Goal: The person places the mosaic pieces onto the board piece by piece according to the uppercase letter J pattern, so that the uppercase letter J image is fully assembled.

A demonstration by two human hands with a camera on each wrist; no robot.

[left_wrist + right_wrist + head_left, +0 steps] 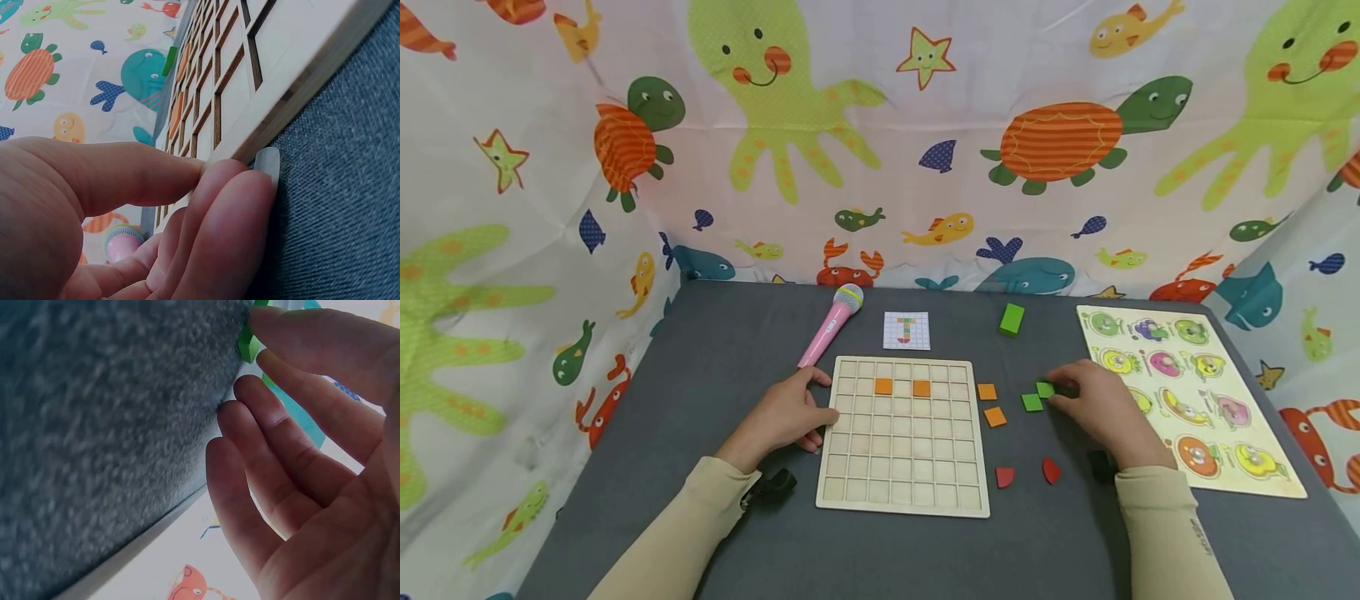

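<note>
A pale wooden grid board lies on the dark table, with two orange square tiles in its upper cells. My left hand grips the board's left edge; up close in the left wrist view, thumb and fingertips meet at the wooden rim. To the right of the board, my right hand pinches a green square tile between thumb and index finger, at the table surface. Its other fingers are loosely bent. A second green square tile lies just left of it.
Two loose orange tiles and two red quarter-round pieces lie right of the board. Behind it are a pattern card, a pink toy microphone and a green block. A fruit puzzle board lies at the right.
</note>
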